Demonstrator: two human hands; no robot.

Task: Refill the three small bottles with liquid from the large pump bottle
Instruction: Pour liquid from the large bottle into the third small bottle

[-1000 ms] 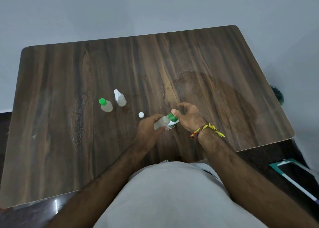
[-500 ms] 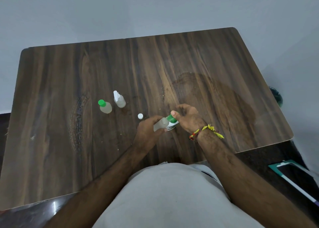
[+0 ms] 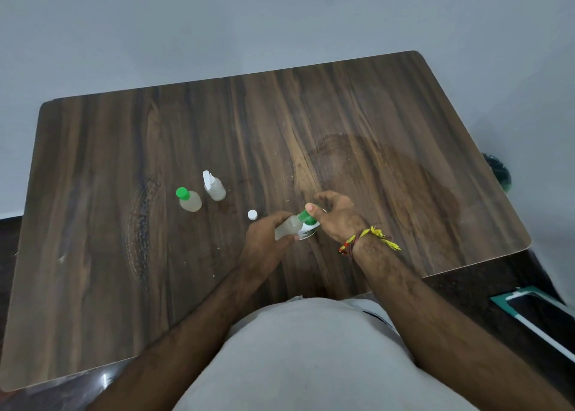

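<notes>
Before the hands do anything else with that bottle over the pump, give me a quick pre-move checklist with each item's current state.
1. Left hand grips the small bottle: ok.
2. Right hand thumb sits on the green top: ok.
3. Large pump bottle steady on the table: cannot tell, mostly hidden.
4. Loose white cap clear of the hands: ok.
5. Green-capped bottle and spray bottle upright, out of the way: ok.
6. Fill level in the held bottle: cannot tell.
</notes>
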